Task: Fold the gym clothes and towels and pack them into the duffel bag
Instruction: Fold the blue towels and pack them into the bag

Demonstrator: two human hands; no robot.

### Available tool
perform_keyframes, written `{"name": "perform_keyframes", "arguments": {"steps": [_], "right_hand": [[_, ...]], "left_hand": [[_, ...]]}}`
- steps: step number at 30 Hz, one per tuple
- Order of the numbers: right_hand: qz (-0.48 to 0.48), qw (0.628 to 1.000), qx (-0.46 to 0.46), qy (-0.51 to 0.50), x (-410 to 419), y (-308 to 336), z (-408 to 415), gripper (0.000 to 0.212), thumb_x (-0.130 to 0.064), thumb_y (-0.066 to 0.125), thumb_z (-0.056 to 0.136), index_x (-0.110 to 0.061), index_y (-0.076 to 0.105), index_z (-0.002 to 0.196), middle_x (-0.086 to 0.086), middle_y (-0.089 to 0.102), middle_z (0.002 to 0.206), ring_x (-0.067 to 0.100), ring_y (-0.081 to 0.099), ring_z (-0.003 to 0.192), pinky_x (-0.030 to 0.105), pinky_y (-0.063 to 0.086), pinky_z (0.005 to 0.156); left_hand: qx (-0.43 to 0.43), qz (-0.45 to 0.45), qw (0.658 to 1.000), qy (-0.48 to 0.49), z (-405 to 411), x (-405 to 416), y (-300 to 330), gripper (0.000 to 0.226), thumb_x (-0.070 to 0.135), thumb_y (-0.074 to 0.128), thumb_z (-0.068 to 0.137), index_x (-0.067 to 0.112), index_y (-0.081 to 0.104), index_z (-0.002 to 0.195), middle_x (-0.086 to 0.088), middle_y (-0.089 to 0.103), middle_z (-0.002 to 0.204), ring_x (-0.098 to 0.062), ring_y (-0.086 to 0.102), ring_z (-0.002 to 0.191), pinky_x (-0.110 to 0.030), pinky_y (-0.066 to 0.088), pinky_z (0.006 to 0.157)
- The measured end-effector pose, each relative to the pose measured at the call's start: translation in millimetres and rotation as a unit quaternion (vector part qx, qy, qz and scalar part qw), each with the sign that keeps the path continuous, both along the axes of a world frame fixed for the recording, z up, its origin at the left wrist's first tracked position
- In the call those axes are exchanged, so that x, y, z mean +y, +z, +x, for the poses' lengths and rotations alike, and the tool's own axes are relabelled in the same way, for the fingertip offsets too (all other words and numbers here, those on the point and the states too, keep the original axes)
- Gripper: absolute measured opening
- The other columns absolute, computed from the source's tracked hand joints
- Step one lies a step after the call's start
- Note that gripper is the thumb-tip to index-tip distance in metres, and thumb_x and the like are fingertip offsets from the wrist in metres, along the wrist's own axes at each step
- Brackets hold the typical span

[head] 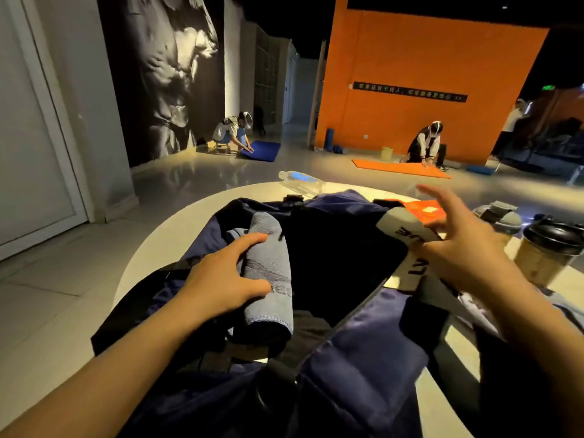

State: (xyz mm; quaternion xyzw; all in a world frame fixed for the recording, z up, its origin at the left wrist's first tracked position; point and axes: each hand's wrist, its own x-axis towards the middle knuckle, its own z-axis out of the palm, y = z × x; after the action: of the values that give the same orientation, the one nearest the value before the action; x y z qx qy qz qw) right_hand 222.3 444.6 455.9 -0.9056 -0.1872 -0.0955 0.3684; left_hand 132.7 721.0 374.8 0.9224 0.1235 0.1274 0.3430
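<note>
Rolled grey towel [268,273] sits at the left side of the open navy duffel bag [363,349] on the round table [151,248]. Left hand [221,279] wraps thumb and fingers around it; right hand [464,248] hovers spread, holding nothing. Best: push the roll snug against the bag wall. Bag interior too dark to read.

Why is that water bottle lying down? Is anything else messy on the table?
The clear water bottle lies on its side at the table's far edge, so it might roll. The two cups at the right stand upright. Nothing looks spilled.
</note>
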Motion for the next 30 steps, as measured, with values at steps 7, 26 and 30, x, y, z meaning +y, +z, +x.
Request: {"name": "perform_keyframes", "arguments": {"steps": [7,26,30], "right_hand": [[-0.275,0.956,-0.011,0.103,-2,-16,15,0.101,-0.015,0.07,0.085,-0.062,-0.006,0.133,0.003,0.022,0.154,0.029,0.042,0.13,0.035,0.054,0.085],[-0.25,0.96,0.093,0.078,42,2,94,0.067,0.001,0.066,0.078,-0.024,0.048,0.138,0.009,0.051,0.133,0.021,0.052,0.108,0.023,0.045,0.072],[-0.32,0.943,-0.021,0.092,43,16,98,0.068,-0.006,0.067,0.079,-0.021,0.044,0.142,0.008,0.046,0.136,0.026,0.046,0.119,0.027,0.042,0.084]], "left_hand": [[0.026,0.017,1.0,0.004,0,-2,6,0.084,0.054,0.065,0.057,0.06,0.03,0.134,0.013,0.048,0.141,-0.017,0.053,0.118,-0.027,0.044,0.087],[0.067,0.081,0.994,-0.017,1,2,8,0.074,0.049,0.069,0.075,0.068,0.022,0.129,0.02,0.051,0.132,-0.004,0.054,0.083,-0.016,0.034,0.067],[0.078,0.073,0.994,-0.017,0,5,8,0.073,0.055,0.07,0.072,0.072,0.02,0.123,0.02,0.054,0.127,-0.006,0.055,0.09,-0.023,0.043,0.079]]}}
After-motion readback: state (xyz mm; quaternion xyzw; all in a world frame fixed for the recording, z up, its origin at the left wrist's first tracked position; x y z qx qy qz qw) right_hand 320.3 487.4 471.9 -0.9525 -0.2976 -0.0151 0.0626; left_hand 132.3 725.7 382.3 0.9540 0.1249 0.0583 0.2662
